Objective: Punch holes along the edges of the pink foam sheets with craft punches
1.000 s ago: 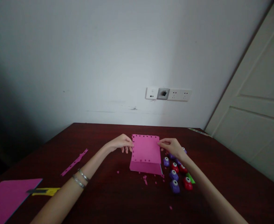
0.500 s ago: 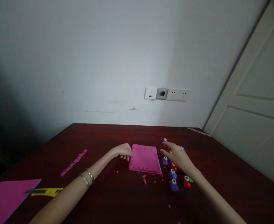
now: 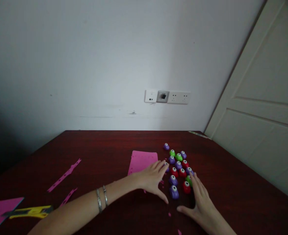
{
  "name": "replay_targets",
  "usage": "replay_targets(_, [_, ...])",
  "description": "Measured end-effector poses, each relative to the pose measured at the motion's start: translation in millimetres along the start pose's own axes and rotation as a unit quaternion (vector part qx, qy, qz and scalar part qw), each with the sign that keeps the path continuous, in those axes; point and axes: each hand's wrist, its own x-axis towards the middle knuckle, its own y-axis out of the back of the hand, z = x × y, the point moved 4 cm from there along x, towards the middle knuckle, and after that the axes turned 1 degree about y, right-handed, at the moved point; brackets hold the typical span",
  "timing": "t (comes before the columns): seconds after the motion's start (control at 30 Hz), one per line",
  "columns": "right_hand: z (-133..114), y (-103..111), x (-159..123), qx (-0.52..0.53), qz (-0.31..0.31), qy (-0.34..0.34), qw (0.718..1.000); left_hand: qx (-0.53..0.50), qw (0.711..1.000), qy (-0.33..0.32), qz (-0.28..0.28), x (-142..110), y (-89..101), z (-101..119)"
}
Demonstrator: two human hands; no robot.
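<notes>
Several small craft punches in purple, red and green, each with a white round eye-like top, lie in a cluster right of centre; among them are a purple punch [image 3: 174, 192], a red punch [image 3: 186, 187] and a green punch [image 3: 172, 152]. My left hand [image 3: 153, 179] is open at the left side of the cluster, fingers spread, partly covering a pink sheet [image 3: 144, 159]. On the cluster's right side is my right hand [image 3: 200, 202], open too, thumb apart from the fingers. Neither hand holds anything.
A yellow utility knife [image 3: 32, 211] lies over the edge of a larger pink sheet [image 3: 1, 212] at the left. Punched pink strips [image 3: 64, 176] and small pink scraps [image 3: 169, 214] are scattered about. A wall with sockets [image 3: 178, 97] stands behind the table [image 3: 102, 143].
My left hand has left the pink sheet's left edge and crossed right to the punches. My right hand has drawn back toward me, uncovering more of them. A second pink strip shows at left.
</notes>
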Motion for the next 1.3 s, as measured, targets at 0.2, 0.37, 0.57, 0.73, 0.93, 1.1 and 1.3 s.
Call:
replay_targets(0.2, [15, -5, 19, -0.013, -0.020, -0.030, 0.999, 0.023, 0.999, 0.016, -0.016, 26, -21.3, 3])
replay_targets(0.37, [30, -10, 44, 0.003, -0.049, -0.049, 0.998, 0.032, 0.999, 0.009, -0.011, 45, -17.1, -7])
replay_targets(0.57, [37, -15, 86, 0.017, -0.048, -0.021, 0.998, 0.048, 0.998, 0.041, 0.008, 75, -8.1, -32])
replay_targets(0.73, [53, -23, 119, 0.036, -0.058, 0.000, 0.998, 0.050, 0.997, 0.062, 0.016, 97, 0.2, -58])
replay_targets(0.93, [64, -36, 155, 0.058, -0.086, 0.027, 0.994, 0.053, 0.994, 0.082, 0.043, 113, 12.9, -88])
replay_targets(1.1, [60, -50, 192, 0.076, -0.102, 0.060, 0.990, 0.014, 0.990, 0.117, 0.071, 118, 21.4, -118])
replay_targets(1.3, [42, -70, 235, 0.095, -0.127, 0.090, 0.983, 0.027, 0.984, 0.140, 0.106, 113, 32.4, -156])
